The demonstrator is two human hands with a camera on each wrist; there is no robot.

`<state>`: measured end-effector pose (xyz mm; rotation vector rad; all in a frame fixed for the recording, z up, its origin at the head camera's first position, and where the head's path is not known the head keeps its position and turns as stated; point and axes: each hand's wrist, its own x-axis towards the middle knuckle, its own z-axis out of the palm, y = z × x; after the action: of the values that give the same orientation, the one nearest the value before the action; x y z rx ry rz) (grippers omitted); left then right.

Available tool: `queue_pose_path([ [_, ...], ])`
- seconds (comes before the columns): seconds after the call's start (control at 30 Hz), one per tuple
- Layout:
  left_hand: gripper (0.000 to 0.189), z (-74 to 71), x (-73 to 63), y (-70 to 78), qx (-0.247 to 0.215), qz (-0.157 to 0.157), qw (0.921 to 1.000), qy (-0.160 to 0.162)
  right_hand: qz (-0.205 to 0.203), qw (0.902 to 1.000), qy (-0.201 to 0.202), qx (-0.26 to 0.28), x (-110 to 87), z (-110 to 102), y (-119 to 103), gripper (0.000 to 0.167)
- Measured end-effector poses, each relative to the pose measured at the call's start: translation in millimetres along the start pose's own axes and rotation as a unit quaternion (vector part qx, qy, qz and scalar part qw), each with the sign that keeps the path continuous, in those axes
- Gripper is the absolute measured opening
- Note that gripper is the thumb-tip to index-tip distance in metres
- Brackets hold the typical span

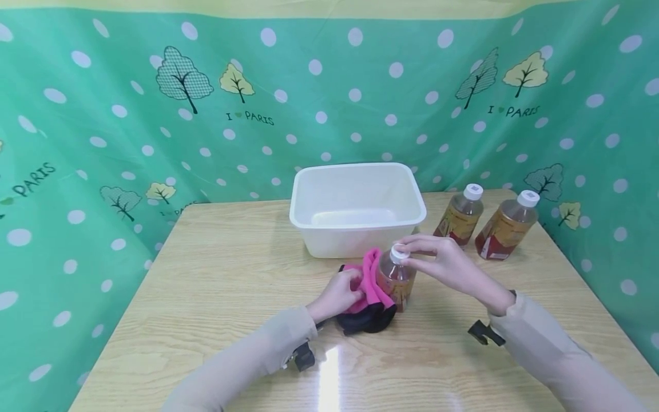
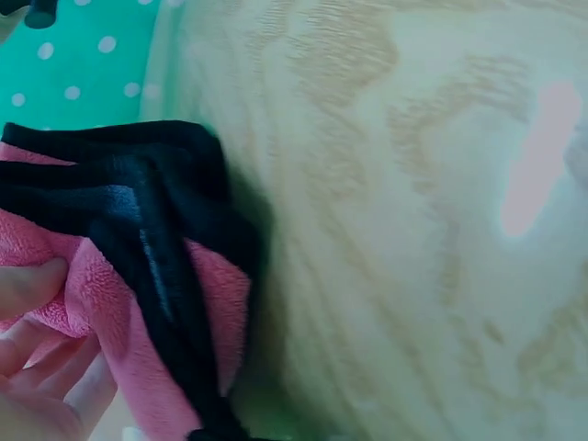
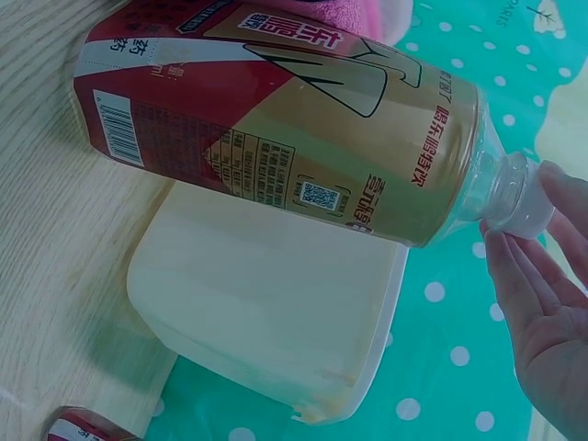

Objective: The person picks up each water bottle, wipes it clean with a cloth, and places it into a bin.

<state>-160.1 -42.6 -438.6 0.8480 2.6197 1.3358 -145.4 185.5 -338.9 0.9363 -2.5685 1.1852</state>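
Note:
A drink bottle (image 1: 397, 280) with a white cap and a red and gold label stands at the middle of the wooden table. My right hand (image 1: 437, 260) pinches its cap (image 3: 522, 197) between thumb and fingers. Bunched against the bottle's left side is a pink cloth (image 1: 368, 280) with black edging. My left hand (image 1: 340, 294) grips this cloth, thumb and fingers pinching a fold of its pink pile (image 2: 87, 285) in the left wrist view. The cloth hides part of the bottle's left side in the head view.
Behind the hands stands a white plastic basin (image 1: 357, 240). Two more capped bottles, one (image 1: 460, 216) nearer the basin and another (image 1: 507, 226) farther right, stand at the table's back right. A green dotted curtain (image 1: 329, 86) hangs behind the table (image 1: 231, 257).

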Motion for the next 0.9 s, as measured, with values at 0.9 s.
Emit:
queue_pose_path([
  [0.9, 0.018, -29.1, 5.4, 42.5, -0.063, 0.047, 0.9961, 0.041, 0.012, 0.9999, -0.008, 0.002, 1.0, -2.3, -1.8, 0.024],
])
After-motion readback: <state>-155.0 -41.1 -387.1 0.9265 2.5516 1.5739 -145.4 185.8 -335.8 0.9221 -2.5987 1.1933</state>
